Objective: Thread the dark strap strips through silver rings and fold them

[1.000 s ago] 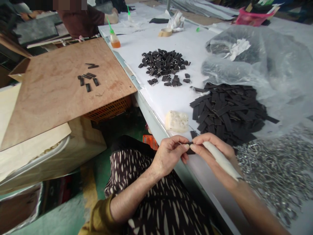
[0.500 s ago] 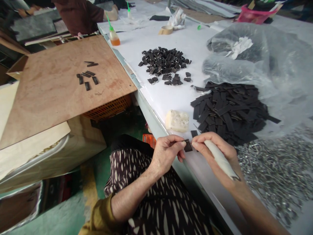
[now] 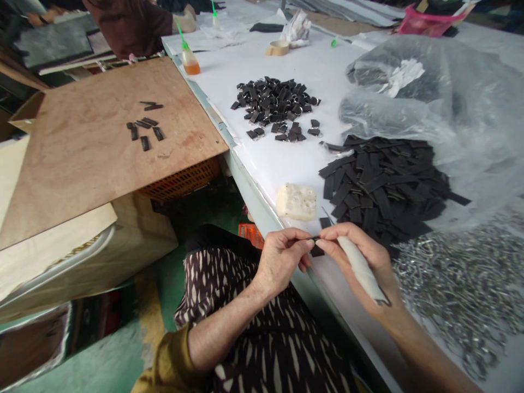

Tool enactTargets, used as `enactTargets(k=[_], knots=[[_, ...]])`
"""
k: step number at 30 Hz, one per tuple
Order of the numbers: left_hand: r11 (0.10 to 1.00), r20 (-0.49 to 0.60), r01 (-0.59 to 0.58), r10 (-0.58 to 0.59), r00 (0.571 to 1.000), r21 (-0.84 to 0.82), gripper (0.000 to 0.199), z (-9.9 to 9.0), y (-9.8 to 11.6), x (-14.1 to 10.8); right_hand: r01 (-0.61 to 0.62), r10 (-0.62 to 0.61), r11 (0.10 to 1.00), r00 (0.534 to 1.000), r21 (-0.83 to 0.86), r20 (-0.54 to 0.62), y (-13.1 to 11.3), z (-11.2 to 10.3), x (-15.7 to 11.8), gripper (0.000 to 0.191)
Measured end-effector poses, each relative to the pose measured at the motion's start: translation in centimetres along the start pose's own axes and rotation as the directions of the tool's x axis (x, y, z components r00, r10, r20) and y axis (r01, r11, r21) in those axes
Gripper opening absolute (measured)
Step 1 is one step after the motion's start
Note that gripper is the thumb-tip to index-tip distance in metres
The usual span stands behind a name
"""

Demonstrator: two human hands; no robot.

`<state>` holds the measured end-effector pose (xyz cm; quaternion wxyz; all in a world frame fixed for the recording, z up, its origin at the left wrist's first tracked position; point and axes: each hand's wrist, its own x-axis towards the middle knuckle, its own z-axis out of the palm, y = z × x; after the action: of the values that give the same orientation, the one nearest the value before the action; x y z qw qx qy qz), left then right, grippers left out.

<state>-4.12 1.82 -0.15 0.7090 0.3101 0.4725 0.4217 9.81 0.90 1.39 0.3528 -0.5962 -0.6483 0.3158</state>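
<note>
My left hand [image 3: 282, 259] is closed, thumb and index finger pinching a small black strip [image 3: 316, 251] at the table's front edge. At the strip's other side, the fingertips of my right hand [image 3: 370, 251] meet it in a pinch. Across that same right hand lies an awl-like tool [image 3: 360, 268] with a white wrapped handle, its thin metal tip pointing away from me. Fingers cover most of the strip's upper part. Just beyond them another black piece [image 3: 325, 222] lies flat, near a cream-coloured block [image 3: 297, 201].
A heap of black strips [image 3: 385, 180] lies ahead of my right hand, metal rings [image 3: 462, 289] to the right. Black tabs with rings [image 3: 278, 103] are piled farther back. Beyond are a plastic bag [image 3: 470, 93] and glue bottle [image 3: 190, 61]. A wooden board [image 3: 110, 136] stands left.
My right fingertips have moved left and closed in on the strip beside my left fingers. The strip's upper part is now more covered; the tool's tip shows more clearly.
</note>
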Motion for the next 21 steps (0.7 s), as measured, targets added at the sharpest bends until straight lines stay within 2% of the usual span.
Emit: enactTargets(k=[9,16,21], knots=[[1.000,0.006,-0.014,0.014,1.000,0.006,0.012,0.20,0.09,-0.26,-0.047,0.047,0.999,0.999,0.006,0.012,-0.34,-0.31,0.38,0.008],[1.000,0.005,0.020,-0.020,1.000,0.001,0.013,0.24,-0.18,-0.19,-0.023,0.023,0.999,1.000,-0.036,0.012,-0.36,-0.19,0.21,0.008],[0.998,0.085,0.029,-0.024,0.996,-0.054,0.014,-0.38,-0.52,0.36,-0.064,0.064,0.998,0.998,-0.015,-0.003,-0.43,-0.10,0.24,0.009]])
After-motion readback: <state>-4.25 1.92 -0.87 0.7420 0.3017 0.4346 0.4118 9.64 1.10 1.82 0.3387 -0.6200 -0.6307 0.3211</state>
